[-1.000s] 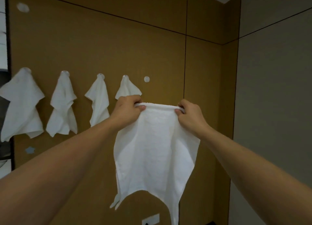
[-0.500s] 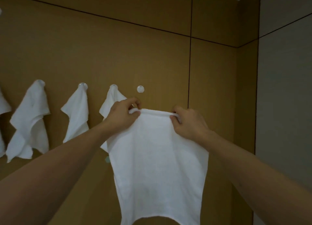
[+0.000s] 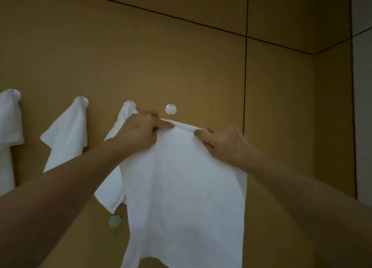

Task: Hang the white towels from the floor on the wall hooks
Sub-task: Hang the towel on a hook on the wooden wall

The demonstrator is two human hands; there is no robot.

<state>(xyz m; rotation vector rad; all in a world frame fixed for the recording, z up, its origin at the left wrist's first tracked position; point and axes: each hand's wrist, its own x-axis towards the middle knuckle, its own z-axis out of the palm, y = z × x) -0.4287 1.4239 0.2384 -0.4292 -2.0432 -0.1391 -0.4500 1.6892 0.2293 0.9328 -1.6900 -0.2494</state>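
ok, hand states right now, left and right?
Left hand: pinching the top edge of the white towel.
Right hand: pinching the same edge, just below the empty hook.

The brown wall carries a row of round hooks — three hold hung white towels, one hook bare.

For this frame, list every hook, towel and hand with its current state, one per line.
Held towel: off the hook, hanging from both hands, top edge just below the bare hook.
Left hand: pinches the towel's top edge.
Right hand: pinches the top edge.
Bare hook: empty.
Third towel: hung on its hook, partly behind the left arm.
Second towel: hung.
Leftmost towel: hung, cut off by the frame.
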